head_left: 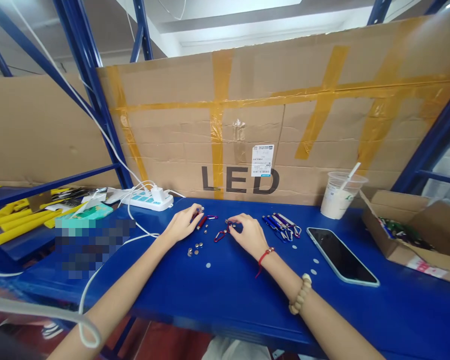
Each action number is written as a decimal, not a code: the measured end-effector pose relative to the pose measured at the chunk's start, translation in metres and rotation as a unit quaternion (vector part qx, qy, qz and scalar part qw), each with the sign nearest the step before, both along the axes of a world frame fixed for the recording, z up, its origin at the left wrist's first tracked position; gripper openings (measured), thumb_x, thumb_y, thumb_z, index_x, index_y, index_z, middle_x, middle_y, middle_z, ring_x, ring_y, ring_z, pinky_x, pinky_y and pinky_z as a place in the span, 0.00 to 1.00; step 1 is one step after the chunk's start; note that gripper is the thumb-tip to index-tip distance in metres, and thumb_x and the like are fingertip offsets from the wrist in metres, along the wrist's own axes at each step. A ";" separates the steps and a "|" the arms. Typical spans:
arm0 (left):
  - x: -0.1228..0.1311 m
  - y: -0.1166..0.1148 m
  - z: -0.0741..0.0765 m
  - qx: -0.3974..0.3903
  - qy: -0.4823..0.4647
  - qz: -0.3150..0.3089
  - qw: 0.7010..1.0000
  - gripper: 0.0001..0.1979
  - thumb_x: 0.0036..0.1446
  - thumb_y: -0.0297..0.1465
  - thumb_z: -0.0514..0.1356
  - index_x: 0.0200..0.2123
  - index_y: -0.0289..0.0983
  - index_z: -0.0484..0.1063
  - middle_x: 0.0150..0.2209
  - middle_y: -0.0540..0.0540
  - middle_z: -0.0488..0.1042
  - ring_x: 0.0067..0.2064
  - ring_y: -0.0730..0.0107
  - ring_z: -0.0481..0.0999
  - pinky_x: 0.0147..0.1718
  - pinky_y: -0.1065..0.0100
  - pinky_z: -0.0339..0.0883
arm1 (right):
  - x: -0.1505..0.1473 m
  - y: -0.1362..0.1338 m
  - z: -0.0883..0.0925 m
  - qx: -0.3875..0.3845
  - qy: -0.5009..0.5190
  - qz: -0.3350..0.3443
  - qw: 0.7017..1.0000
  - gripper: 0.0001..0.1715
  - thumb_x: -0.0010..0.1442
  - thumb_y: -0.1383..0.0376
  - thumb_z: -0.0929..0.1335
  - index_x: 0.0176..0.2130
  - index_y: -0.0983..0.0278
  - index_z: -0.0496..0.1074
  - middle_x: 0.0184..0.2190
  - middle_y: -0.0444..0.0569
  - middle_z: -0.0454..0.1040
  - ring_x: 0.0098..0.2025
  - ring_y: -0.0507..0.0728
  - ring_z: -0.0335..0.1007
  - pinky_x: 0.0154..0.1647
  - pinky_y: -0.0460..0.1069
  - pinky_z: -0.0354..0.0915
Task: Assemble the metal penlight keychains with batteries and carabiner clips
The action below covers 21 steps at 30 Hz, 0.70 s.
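Observation:
My left hand [182, 223] rests on the blue table [225, 295] with its fingers pinched round a small red keychain torch [201, 220] near a carabiner clip. My right hand [248, 233] is curled on a small dark torch part [230, 223], beside a red carabiner [220, 236]. Several small silver button cells [195, 248] lie loose between and in front of the hands. A bunch of blue and purple keychain torches [281, 224] lies just right of my right hand.
A phone [341, 256] lies face up at the right, with a plastic cup and straw [339, 195] behind it and an open cardboard box [408, 235] at the far right. A white power strip [148, 200] and cables sit at the left. A cardboard wall marked LED [240, 180] backs the table.

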State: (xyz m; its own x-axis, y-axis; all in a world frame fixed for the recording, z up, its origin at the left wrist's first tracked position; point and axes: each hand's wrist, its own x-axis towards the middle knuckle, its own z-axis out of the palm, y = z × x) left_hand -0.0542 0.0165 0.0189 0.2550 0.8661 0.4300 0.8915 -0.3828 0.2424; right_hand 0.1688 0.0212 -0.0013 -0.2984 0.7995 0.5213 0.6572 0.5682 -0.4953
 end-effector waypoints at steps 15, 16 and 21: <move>0.012 -0.040 -0.004 0.203 -0.050 -0.010 0.978 0.11 0.61 0.35 0.47 0.41 0.37 0.64 0.25 0.50 0.73 0.28 0.70 0.73 0.31 0.71 0.64 | -0.036 -0.038 -0.004 0.115 -0.170 0.212 0.955 0.14 0.61 0.59 0.62 0.40 0.52 0.76 0.53 0.48 0.66 0.55 0.60 0.57 0.55 0.62 0.48; 0.016 -0.046 -0.005 0.231 -0.055 -0.011 0.971 0.11 0.60 0.34 0.48 0.40 0.37 0.65 0.24 0.50 0.72 0.27 0.71 0.73 0.31 0.71 0.64 | -0.035 -0.037 -0.005 0.113 -0.178 0.211 0.954 0.14 0.61 0.59 0.62 0.38 0.51 0.77 0.53 0.47 0.66 0.55 0.60 0.57 0.55 0.62 0.48; 0.038 -0.067 -0.011 0.295 -0.091 -0.012 0.951 0.09 0.58 0.33 0.50 0.38 0.37 0.66 0.23 0.51 0.72 0.24 0.74 0.71 0.30 0.72 0.63 | -0.035 -0.036 -0.006 0.138 -0.194 0.193 0.952 0.14 0.60 0.58 0.62 0.38 0.56 0.77 0.50 0.51 0.68 0.52 0.60 0.59 0.53 0.60 0.51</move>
State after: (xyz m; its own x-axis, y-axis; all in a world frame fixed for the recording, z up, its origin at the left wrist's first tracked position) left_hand -0.0160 -0.0508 0.0080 0.1471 0.4546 0.8784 0.8446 -0.5200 0.1277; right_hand 0.1334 -0.0150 -0.0071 -0.7557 0.4393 0.4857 0.4757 0.8780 -0.0540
